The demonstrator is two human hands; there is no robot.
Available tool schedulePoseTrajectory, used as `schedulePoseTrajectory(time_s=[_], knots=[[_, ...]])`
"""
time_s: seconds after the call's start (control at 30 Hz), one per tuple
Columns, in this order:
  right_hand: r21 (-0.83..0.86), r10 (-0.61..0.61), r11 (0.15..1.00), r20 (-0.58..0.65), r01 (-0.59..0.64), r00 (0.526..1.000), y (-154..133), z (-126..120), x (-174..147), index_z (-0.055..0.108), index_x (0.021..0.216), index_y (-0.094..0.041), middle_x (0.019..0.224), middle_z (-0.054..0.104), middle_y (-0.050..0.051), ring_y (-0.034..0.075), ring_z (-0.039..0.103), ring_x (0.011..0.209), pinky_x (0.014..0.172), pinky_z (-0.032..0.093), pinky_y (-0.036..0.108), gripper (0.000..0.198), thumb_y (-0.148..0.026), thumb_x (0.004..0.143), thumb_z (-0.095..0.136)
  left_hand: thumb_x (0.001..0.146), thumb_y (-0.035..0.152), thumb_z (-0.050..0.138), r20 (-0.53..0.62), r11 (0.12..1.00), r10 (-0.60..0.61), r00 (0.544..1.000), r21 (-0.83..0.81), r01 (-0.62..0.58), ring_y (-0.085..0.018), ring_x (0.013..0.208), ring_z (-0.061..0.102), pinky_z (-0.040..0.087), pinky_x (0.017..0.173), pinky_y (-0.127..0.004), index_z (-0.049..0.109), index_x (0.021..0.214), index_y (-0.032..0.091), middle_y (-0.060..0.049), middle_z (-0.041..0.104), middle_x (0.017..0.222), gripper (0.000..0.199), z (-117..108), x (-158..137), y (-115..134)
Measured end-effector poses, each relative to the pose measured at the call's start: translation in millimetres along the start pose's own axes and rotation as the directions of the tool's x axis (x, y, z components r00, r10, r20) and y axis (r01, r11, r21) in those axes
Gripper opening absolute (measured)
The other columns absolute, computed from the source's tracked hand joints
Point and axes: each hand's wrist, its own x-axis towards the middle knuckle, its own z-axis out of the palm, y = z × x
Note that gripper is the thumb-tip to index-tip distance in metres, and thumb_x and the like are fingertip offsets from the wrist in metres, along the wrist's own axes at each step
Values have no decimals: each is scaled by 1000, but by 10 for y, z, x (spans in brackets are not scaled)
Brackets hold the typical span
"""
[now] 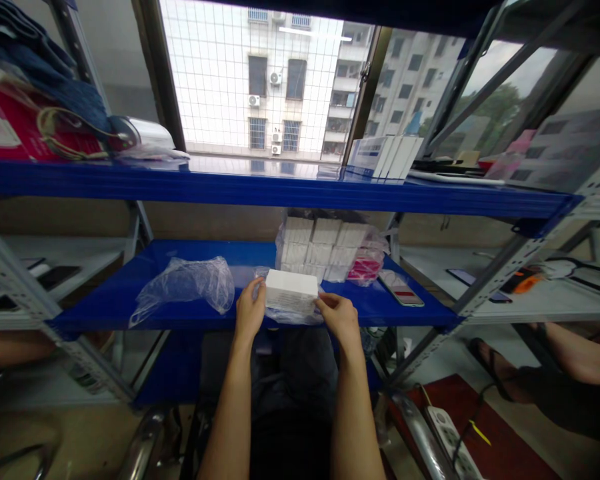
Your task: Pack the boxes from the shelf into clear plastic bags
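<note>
Between my two hands is a small white box [292, 291], with fine print on the side facing me. Clear plastic film shows beneath it and at its left edge. My left hand [251, 311] grips the box at its left end, and my right hand [338, 316] pinches the lower right corner. Just behind the box, several white boxes [325, 243] stand stacked in a clear plastic bag, with something pink at the bag's right side. A crumpled clear plastic bag [195, 283] lies on the blue shelf [170, 250] to the left of my left hand.
A phone [403, 290] lies on the shelf to the right. Above runs another blue shelf [260, 183] carrying white boxes [386, 157] and, at left, cloth and a red package [25, 127]. Metal posts flank the bench. A power strip [453, 440] sits low at right, near another person's leg.
</note>
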Motion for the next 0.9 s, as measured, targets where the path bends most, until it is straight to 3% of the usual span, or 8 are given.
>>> schedulePoseTrajectory(time_s=[0.13,0.27,0.37,0.53,0.6,0.7,0.8,0.9], knots=[[-159,-107,983,-101,90,989,114,-148,-9,82,77,-23,82,80,13,32,77,89,87,59,41,23,-43,78,71,90,34,61,-56,999,24,998,-20,-25,-27,110,70,52,103,-44,76,107,19,-11,77,111,27,44,-34,-25],[-139,-5,990,80,16,997,160,-135,-3,83,90,-20,92,81,15,36,75,99,94,55,48,33,-47,84,65,93,36,59,-88,984,79,993,-150,-92,-26,116,68,51,106,-44,77,104,16,-13,76,116,29,19,-39,107],[66,-32,998,118,24,993,51,-75,-10,77,119,-16,120,76,17,34,71,112,100,52,49,46,-45,88,60,95,36,59,-69,953,176,982,-240,-188,-25,131,60,45,114,-45,76,109,17,-13,73,124,29,-66,-70,301],[432,-318,838,-110,334,942,-310,-95,-96,36,160,-26,160,45,11,25,54,138,108,48,44,68,-44,96,54,100,32,53,-94,872,417,904,-238,-427,-24,145,47,32,124,-49,74,118,23,-7,71,129,29,-200,-180,655],[410,-353,831,-136,377,926,-423,-148,-132,47,153,-28,157,49,10,25,53,137,106,49,44,60,-43,96,56,101,31,51,-93,847,488,868,-191,-496,-24,146,44,27,126,-51,73,119,25,-6,71,130,29,-202,-216,721],[225,-365,885,-211,408,907,-510,-229,-166,77,116,-26,143,60,10,29,55,131,108,47,49,33,-44,94,59,102,28,49,-62,831,535,843,-145,-538,-24,150,38,25,127,-52,73,120,26,-5,66,136,30,-148,-252,724],[40,-433,896,-146,443,889,-494,-233,-178,82,94,-27,144,60,8,34,51,132,115,37,58,25,-44,92,63,104,25,44,6,820,561,828,-142,-554,-25,154,32,27,126,-52,73,120,26,-6,60,144,33,-66,-274,685],[-23,-397,918,-90,396,914,-372,-101,-169,82,96,-29,151,55,6,41,43,138,116,31,66,22,-45,85,73,104,21,40,1,816,565,825,-152,-558,-25,155,30,26,127,-50,73,121,26,-5,51,153,37,3,-278,654]])
